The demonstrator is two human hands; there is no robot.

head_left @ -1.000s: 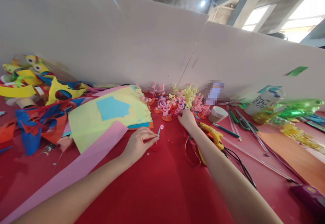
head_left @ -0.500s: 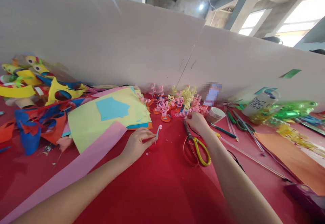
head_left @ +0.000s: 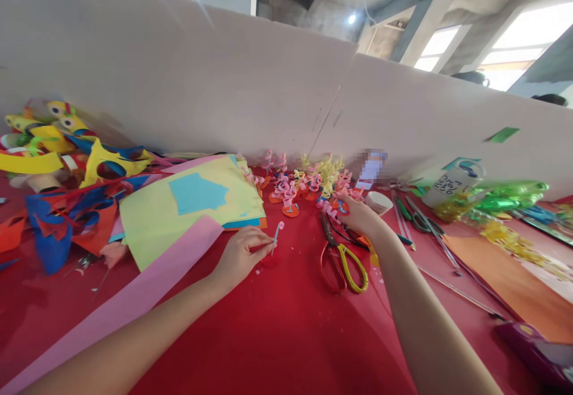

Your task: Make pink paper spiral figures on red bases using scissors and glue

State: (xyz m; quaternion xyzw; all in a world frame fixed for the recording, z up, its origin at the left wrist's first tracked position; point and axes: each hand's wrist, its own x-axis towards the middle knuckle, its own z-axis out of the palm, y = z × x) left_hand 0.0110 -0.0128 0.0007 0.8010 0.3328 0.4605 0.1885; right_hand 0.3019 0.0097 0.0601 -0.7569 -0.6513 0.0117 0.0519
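My left hand (head_left: 242,255) rests on the red table and pinches a small red paper piece with a pink curled strip (head_left: 278,228) standing up from it. My right hand (head_left: 360,216) is closed on a pink curled paper ornament (head_left: 332,209) at the edge of a cluster of pink and yellow curled paper ornaments (head_left: 308,183) near the back board. Red-and-yellow scissors (head_left: 342,255) lie on the table just below that hand.
A stack of coloured sheets (head_left: 192,204) and a long pink strip (head_left: 134,293) lie left. Cut paper scraps (head_left: 67,204) pile at far left. A paper cup (head_left: 378,202), pencils, a glue bottle (head_left: 450,183), green ribbon (head_left: 510,195) and orange paper (head_left: 514,281) sit right. A board wall (head_left: 224,85) backs the table.
My right hand moved from the middle of the ornament cluster to its right edge and drew a pink ornament towards me. The scissors came into view. My left hand stayed put.
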